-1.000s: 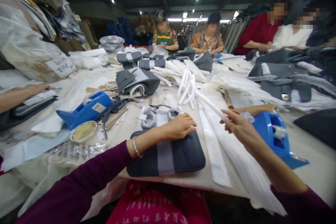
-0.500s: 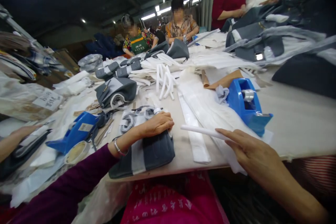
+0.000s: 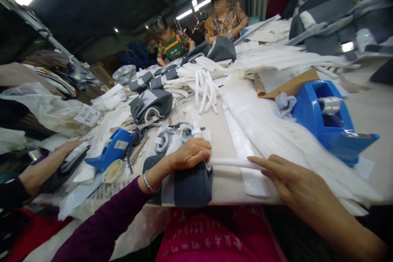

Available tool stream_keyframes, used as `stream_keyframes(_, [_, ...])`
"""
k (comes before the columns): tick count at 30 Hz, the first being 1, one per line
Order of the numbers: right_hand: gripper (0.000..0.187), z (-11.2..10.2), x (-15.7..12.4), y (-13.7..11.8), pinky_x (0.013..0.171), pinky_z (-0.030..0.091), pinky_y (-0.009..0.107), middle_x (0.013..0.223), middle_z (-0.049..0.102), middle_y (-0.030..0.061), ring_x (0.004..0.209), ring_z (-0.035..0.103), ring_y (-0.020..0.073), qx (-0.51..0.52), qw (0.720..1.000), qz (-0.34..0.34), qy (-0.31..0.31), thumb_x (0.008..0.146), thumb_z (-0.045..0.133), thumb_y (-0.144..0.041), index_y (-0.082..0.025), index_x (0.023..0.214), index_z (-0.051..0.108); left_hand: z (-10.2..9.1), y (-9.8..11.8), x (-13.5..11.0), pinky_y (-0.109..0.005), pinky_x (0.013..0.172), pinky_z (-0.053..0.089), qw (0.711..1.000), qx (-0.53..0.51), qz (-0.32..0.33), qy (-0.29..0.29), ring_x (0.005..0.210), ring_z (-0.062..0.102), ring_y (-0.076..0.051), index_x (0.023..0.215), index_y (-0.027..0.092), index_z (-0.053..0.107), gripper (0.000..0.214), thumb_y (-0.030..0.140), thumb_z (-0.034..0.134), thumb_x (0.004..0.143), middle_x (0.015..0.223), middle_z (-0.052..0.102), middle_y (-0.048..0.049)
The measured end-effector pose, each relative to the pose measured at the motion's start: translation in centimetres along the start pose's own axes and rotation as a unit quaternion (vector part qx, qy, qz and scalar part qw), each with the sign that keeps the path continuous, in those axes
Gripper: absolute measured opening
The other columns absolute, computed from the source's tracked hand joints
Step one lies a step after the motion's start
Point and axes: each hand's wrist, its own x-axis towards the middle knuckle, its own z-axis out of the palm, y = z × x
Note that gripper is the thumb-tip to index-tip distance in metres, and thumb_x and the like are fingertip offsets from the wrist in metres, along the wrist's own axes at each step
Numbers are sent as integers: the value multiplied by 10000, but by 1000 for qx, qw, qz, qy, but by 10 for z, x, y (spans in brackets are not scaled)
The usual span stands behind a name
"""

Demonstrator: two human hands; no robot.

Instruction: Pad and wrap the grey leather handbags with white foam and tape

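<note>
A dark blue-grey bag (image 3: pixel 193 186) with a pale band around it lies at the table's near edge. My left hand (image 3: pixel 192 152) is closed on the bag's upper right part, its fingers wrapped over the edge. From the right, my right hand (image 3: pixel 284 172) pinches a white foam rod (image 3: pixel 229 162) between thumb and fingers. The rod lies level, and its left end meets the bag right beside my left hand; whether it is inside the bag is hidden. Wrapped grey straps (image 3: pixel 164 141) sit on the bag's far side.
Blue tape dispensers stand right (image 3: pixel 328 123) and left (image 3: pixel 113 149). White foam rods (image 3: pixel 205 90) are heaped beyond the bag, beside another dark bag (image 3: pixel 152 104). White sheets (image 3: pixel 276 143) spread to the right. A co-worker's hand (image 3: pixel 66 147) is at far left; other people sit across the table.
My right hand has brought the rod left, from a gap beside the bag to contact at its right side. My left hand keeps its hold. The camera view has shifted.
</note>
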Motion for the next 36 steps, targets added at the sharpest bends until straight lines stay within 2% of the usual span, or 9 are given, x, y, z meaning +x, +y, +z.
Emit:
stream_keyframes(8, [383, 45, 33, -38, 646, 452, 258, 833, 681, 14, 702, 631, 172, 45, 986, -48, -152, 858, 424, -189, -337, 1105, 676, 13, -1, 4, -349, 836, 394, 998, 33, 58, 5, 751, 511, -190, 697, 193, 551, 580, 442, 114, 986, 743, 583, -76])
stream_keyframes(12, [277, 73, 50, -58, 669, 472, 280, 852, 696, 20, 768, 653, 200, 76, 966, -53, -240, 829, 470, -216, -267, 1055, 623, 6, 0, -13, -352, 913, 401, 993, 43, 53, 97, 896, 540, -203, 854, 182, 605, 392, 384, 293, 980, 890, 619, -90])
stream_keyframes(15, [329, 71, 46, -42, 764, 510, 340, 991, 702, 48, 879, 664, 230, 73, 968, -52, -234, 794, 538, -289, -256, 1120, 570, -9, -14, -69, -366, 995, 383, 957, 28, -79, 278, 1069, 523, -214, 1000, 175, 611, 275, 316, 377, 964, 1065, 613, -104])
stream_keyframes(18, [388, 56, 37, -5, 774, 547, 366, 1043, 710, 56, 883, 680, 255, 54, 976, -46, -205, 765, 606, -368, -287, 1144, 599, -7, -41, -146, -399, 1004, 387, 852, 25, -284, 438, 1078, 526, -227, 1019, 173, 611, 258, 346, 443, 925, 1074, 608, -96])
stream_keyframes(20, [338, 50, 36, 11, 720, 571, 332, 1018, 723, 40, 873, 691, 258, 51, 973, -39, -220, 771, 622, -417, -312, 1090, 655, 10, -56, -188, -400, 953, 430, 796, -43, -387, 463, 1030, 558, -236, 1027, 168, 615, 319, 424, 502, 875, 1052, 621, -90])
stream_keyframes(22, [302, 54, 39, 10, 732, 574, 306, 1026, 718, 39, 910, 687, 254, 73, 972, -45, -219, 797, 601, -451, -317, 1053, 690, 32, -64, -210, -376, 904, 465, 772, -170, -417, 449, 1006, 588, -238, 1044, 163, 620, 398, 492, 537, 836, 1060, 641, -85])
stream_keyframes(26, [273, 79, 51, -22, 756, 549, 292, 958, 682, 69, 896, 665, 234, 115, 978, -70, -158, 822, 583, -455, -279, 980, 719, 64, -59, -207, -334, 837, 494, 751, -327, -377, 432, 962, 615, -227, 1082, 167, 611, 443, 533, 520, 848, 1028, 669, -61])
stream_keyframes(31, [263, 88, 60, -41, 700, 516, 275, 902, 645, 56, 813, 638, 206, 115, 974, -52, -187, 825, 588, -462, -267, 946, 716, 73, -52, -196, -333, 896, 463, 744, -256, -379, 488, 996, 575, -217, 994, 177, 629, 374, 507, 532, 849, 1008, 631, -54])
stream_keyframes(36, [210, 82, 58, -54, 635, 487, 262, 780, 619, 29, 720, 609, 198, 87, 974, -36, -207, 803, 586, -425, -272, 873, 712, 77, -57, -199, -324, 855, 462, 747, -234, -380, 493, 930, 556, -204, 876, 178, 607, 344, 509, 518, 846, 906, 583, -38])
